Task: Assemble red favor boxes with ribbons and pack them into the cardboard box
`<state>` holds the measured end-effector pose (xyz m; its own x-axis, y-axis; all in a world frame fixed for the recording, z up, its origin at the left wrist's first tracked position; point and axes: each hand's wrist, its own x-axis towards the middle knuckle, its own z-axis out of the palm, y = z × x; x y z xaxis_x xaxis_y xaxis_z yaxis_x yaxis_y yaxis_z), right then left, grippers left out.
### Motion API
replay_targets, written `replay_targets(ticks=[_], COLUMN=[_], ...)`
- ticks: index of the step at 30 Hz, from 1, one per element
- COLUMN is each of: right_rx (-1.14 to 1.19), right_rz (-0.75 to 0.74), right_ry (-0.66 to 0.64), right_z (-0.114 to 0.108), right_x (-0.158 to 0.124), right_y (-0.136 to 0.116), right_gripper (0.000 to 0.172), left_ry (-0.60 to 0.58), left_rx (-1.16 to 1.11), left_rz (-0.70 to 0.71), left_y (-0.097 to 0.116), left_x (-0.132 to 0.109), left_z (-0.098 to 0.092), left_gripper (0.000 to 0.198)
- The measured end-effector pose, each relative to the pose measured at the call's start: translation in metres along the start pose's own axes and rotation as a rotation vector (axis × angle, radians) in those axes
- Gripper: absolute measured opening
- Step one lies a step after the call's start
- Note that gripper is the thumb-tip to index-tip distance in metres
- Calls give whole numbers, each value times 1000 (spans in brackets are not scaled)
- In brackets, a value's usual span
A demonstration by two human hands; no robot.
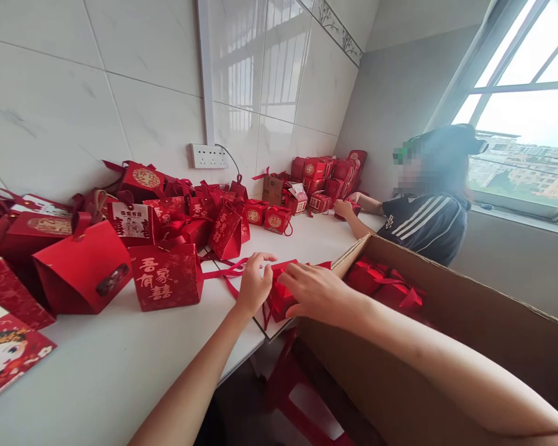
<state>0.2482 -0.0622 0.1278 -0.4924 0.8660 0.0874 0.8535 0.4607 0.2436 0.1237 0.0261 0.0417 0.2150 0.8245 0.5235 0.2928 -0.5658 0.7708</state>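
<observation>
Both my hands are on a small red gift box (281,297) at the near edge of the white table (121,365). My left hand (253,282) pinches the box's red ribbon (227,271) at its left side. My right hand (318,291) lies over the box's right side with fingers curled on it. A red box with gold characters (166,275) stands just to the left of my hands. The box under my fingers is partly hidden.
Several red gift boxes and bags (214,217) crowd the table along the tiled wall. A large open cardboard carton (446,322) with red boxes inside sits at my right. Another person (423,204) works at the far end by the window, beside a stack of red boxes (328,176).
</observation>
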Motion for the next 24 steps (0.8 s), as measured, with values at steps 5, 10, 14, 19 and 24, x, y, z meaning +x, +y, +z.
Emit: replay_targets(ticks=[5,10,14,19,24], right_rx=[-256,-280,-283,-227,101], right_rz=[-132,-153,-167,-163,108], right_ry=[-10,48,87,72,67], right_z=[20,22,25,23,2], right_x=[5,0,0,1,6], right_y=[-23,-24,-26,-32,4], right_gripper=[27,32,32,29,32], left_ry=[-344,-454,-440,-430,-427], left_rx=[106,283,375,409,392], left_rz=[34,22,10,19,46], left_y=[14,20,17,12,14], left_x=[19,26,27,25,20], left_z=[-11,-7,0,3,0], left_gripper=[16,7,10,13,10])
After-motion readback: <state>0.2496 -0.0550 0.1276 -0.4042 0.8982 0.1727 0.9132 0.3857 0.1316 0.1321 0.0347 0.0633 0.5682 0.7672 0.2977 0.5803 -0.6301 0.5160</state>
